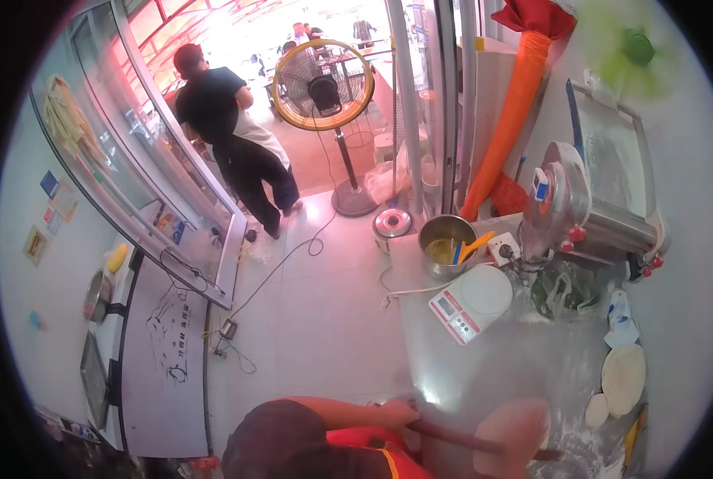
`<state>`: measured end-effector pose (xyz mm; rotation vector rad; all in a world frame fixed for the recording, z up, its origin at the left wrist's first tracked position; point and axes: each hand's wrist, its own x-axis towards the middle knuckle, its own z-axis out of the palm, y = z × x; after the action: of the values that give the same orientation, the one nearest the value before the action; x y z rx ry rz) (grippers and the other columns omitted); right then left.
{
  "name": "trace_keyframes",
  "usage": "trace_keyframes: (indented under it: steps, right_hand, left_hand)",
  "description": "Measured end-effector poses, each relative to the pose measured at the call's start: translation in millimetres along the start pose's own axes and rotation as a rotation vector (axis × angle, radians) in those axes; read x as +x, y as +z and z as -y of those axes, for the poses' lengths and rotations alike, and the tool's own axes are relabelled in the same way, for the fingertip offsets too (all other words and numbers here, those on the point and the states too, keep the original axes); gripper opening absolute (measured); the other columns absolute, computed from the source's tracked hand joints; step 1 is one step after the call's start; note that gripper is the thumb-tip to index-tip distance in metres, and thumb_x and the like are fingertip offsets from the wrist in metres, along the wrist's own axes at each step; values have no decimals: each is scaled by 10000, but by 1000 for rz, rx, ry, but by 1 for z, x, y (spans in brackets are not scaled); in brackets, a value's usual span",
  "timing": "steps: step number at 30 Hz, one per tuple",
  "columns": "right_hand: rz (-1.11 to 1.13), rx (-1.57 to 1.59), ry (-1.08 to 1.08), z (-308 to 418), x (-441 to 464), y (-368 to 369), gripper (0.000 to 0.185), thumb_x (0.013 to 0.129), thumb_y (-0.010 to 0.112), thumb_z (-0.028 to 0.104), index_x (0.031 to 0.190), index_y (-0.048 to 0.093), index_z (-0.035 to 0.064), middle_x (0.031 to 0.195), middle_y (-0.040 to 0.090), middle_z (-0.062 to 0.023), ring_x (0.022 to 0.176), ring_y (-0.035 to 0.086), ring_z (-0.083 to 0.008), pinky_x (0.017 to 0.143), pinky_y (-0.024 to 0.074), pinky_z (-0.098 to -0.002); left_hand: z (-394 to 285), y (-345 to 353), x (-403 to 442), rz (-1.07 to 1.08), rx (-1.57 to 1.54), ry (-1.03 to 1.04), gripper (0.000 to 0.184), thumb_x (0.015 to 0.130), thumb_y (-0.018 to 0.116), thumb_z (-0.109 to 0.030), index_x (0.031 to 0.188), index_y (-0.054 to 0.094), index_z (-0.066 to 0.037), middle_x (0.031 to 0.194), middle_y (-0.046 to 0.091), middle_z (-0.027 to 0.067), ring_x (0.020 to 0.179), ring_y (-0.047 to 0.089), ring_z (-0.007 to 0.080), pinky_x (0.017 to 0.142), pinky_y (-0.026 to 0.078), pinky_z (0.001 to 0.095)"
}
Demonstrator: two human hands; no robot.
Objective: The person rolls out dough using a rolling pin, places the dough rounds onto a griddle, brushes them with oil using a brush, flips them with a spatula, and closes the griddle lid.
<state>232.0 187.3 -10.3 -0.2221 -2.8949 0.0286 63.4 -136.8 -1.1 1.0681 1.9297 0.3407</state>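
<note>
At the bottom of the head view, my left hand (396, 414) is closed round one end of a dark rolling pin (452, 436). My right hand (520, 435) is smeared by motion over the pin's other end, so its fingers cannot be made out. Under the pin lies a pale, flat round of dough (488, 461) on the metal table (452, 359). Two more dough rounds, a large one (624, 379) and a small one (597, 410), lie at the table's right side.
A white scale (484, 291), a steel pot (444, 243) with an orange-handled brush (478, 244), and a dough machine (564, 199) stand farther back. Beyond are a floor fan (323, 92) and a person in dark clothes (229, 120) at the doorway.
</note>
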Motion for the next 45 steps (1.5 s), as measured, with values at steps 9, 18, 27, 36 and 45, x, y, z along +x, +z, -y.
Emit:
trace_keyframes:
  steps: [9,18,27,36,45]
  right_hand:
    - [-80,52,111,9,-143,-34,459,848,615,278,1215,537,14,1142,585,-201,1112,537,-395,1000,357,-582]
    - [21,401,1010,136,-222,-75,377,853,635,185,1175,530,19,1082,561,-203,1017,537,-398,878,428,-481]
    - [-52,192,1231,132,-262,-70,499,854,635,150,1305,468,14,1215,524,-207,1128,495,-393,964,392,-483]
    - [0,432,1115,173,-234,-68,580,844,636,122,1377,428,26,1200,521,-201,1088,505,-395,941,399,-479]
    - [18,440,1071,204,-181,-51,567,830,650,135,1350,453,22,1191,528,-206,1081,508,-398,930,408,-471]
  left_hand:
    - [-6,29,31,-104,285,152,283,810,618,-272,1023,652,-89,905,667,162,912,650,312,807,512,424]
    - [-153,-28,157,-296,624,851,557,872,560,-430,1231,535,-5,1304,505,152,1270,418,297,1121,245,454]
    - [-310,54,287,-392,495,947,717,921,421,-560,1406,404,-33,1523,300,131,1447,185,266,1180,97,470]
    - [-224,-31,194,-63,704,643,701,890,544,-444,1407,378,0,1491,339,169,1423,234,308,1171,139,482]
    - [-158,-32,204,-252,583,793,710,885,547,-469,1411,387,-19,1490,355,137,1418,250,283,1170,145,471]
